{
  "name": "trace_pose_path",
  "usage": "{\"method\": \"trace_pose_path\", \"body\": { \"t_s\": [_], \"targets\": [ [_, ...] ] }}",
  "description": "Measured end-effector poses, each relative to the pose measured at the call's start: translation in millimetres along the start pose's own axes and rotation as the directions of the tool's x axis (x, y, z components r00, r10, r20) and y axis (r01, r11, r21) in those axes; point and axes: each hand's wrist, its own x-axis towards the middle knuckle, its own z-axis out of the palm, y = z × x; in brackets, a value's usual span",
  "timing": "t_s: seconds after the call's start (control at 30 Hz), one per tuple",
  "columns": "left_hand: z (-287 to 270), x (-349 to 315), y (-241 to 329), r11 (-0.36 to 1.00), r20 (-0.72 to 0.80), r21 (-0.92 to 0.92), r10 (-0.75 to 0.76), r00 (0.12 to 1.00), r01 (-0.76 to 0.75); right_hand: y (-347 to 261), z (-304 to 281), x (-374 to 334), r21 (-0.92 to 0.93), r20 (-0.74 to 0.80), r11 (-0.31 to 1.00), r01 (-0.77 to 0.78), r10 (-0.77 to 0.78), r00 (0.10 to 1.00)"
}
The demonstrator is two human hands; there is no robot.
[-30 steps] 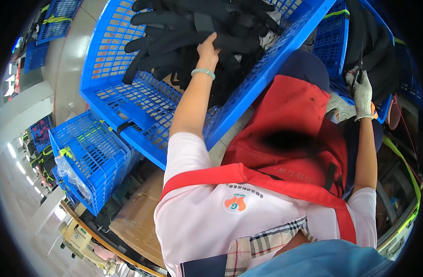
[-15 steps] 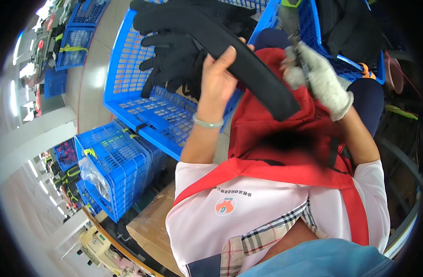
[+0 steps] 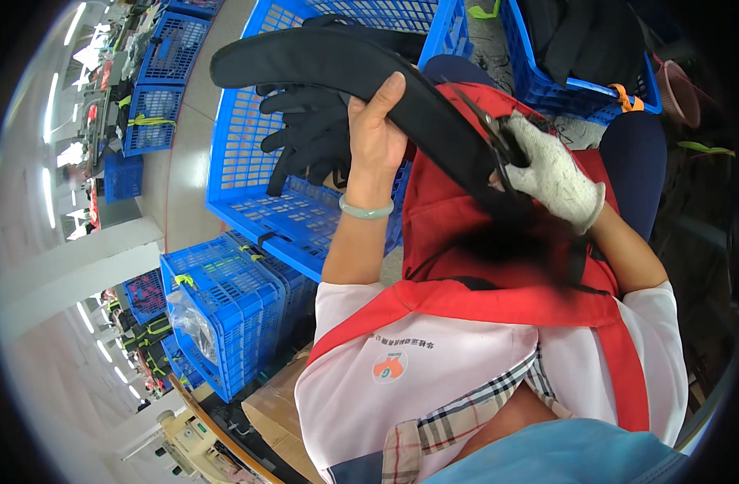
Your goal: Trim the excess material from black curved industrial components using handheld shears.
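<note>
A long, curved black padded strap [image 3: 321,60] slants across the space in front of my red apron [image 3: 434,194]. My left hand [image 3: 377,129] is closed round the strap's middle, thumb on top. On my right hand [image 3: 551,173] is a whitish knit glove, closed on dark metal scissors [image 3: 498,137]. The blades point up and to the left, alongside the strap's right edge near its lower end. Bare fingertips of that hand touch the strap's lower end. Whether the blades touch the fabric, I cannot tell. More black padded pieces [image 3: 309,145] lie piled in the blue basket [image 3: 248,206] beyond.
A second blue basket [image 3: 579,89] with black pieces stands at the far right, beside a pinkish bin [image 3: 678,93]. Stacked blue crates [image 3: 224,298] are at the left, near a cardboard box [image 3: 277,411] and a sewing machine [image 3: 196,444].
The strap's lower end and my gloved right hand have come together; the scissors now lie along its edge. My view has shifted slightly. My left hand still grips the strap.
</note>
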Motion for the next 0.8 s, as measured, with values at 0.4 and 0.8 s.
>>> {"method": "trace_pose_path", "body": {
  "t_s": [0.4,0.8],
  "targets": [
    [19.0,-7.2,-15.5,1.000,0.202,-0.018,-0.004,0.979,0.008,-1.6,-6.1,12.0,-0.511,-0.117,0.828,0.230,-0.332,0.936],
    [22.5,-11.3,-18.7,1.000,0.214,0.008,0.007,0.977,-0.009,-4.0,-1.2,13.2,0.056,-0.133,0.991,0.118,-0.110,0.985]
  ]
}}
